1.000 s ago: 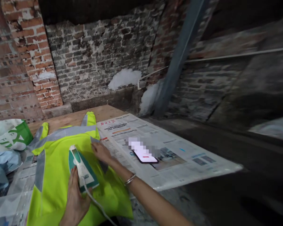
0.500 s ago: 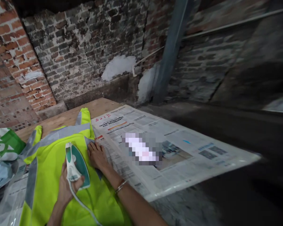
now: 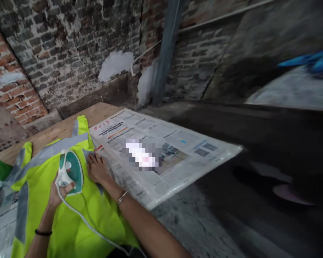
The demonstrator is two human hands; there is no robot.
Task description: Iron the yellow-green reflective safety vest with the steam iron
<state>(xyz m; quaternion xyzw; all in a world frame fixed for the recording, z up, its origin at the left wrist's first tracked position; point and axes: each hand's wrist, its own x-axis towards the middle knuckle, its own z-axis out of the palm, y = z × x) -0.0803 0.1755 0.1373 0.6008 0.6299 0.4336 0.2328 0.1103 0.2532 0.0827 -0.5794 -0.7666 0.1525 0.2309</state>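
Versus 1.0 s ago: clothes iron (image 3: pixel 75 172) nosed farther round, over the hi-vis vest (image 3: pixel 40 200); left hand (image 3: pixel 57 190) curled round its handle. Right hand (image 3: pixel 99 170) flat, grasping nothing, apparently steadying fabric at right edge.

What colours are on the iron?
The iron is white and teal green, best seen in the head view.

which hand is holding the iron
The left hand, black band at its wrist, grips the iron; the right hand rests on the yellow garment.
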